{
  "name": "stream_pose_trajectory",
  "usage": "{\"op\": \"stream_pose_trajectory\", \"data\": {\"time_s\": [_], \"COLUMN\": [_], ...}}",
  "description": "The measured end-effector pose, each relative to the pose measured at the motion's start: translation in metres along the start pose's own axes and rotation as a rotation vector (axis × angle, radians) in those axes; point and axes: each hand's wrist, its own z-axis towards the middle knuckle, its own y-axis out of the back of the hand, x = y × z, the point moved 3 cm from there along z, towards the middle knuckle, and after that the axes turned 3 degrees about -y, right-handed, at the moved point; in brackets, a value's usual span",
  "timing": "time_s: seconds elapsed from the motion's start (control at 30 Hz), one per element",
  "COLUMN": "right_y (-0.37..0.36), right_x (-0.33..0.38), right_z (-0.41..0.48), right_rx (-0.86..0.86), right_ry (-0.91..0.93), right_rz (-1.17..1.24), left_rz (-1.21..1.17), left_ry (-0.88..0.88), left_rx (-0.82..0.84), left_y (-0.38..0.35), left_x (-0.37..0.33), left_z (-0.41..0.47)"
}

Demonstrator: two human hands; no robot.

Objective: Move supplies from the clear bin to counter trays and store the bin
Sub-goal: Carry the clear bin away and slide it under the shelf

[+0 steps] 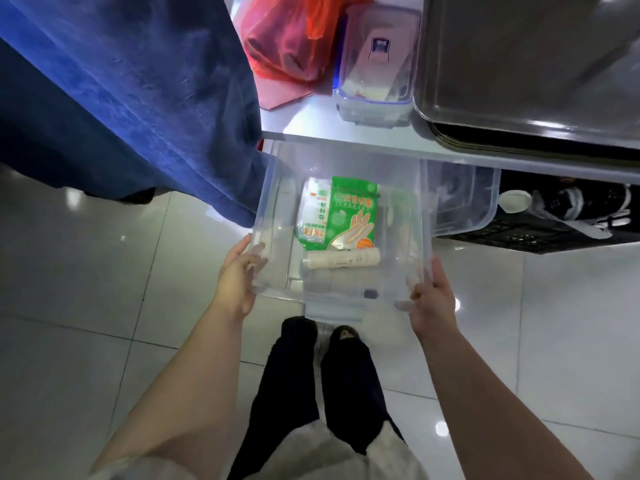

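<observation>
Forearms [166,393] out; left grip [239,275] and right grip [433,299] clamped on near corners of bin [273,188], seemingly off the floor [104,271], far end under tabletop [304,116] edge. Loose inside: glove pack [353,213] and roll [341,259]. Lift level, clear that edge, set down beside tray [519,64].

Kitchen area: stacked steel trays [519,81], white counter [311,119].
</observation>
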Motion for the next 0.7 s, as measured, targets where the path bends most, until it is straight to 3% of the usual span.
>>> {"op": "stream_pose_trajectory", "data": {"time_s": [0.33, 0.57, 0.7], "right_y": [-0.058, -0.065, -0.049], "right_x": [-0.015, -0.018, -0.016], "right_z": [0.133, 0.155, 0.137], "right_rx": [-0.135, -0.16, -0.089], "right_ry": [0.182, 0.207, 0.134], "right_rz": [-0.054, 0.028, -0.017], "left_rz": [-0.027, 0.237, 0.378], "left_ry": [-0.111, -0.17, -0.3], "left_rx": [0.138, 0.041, 0.05], "left_y": [-0.026, -0.034, -0.042], "left_x": [-0.013, -0.019, -0.026], "left_z": [0.155, 0.171, 0.15]}}
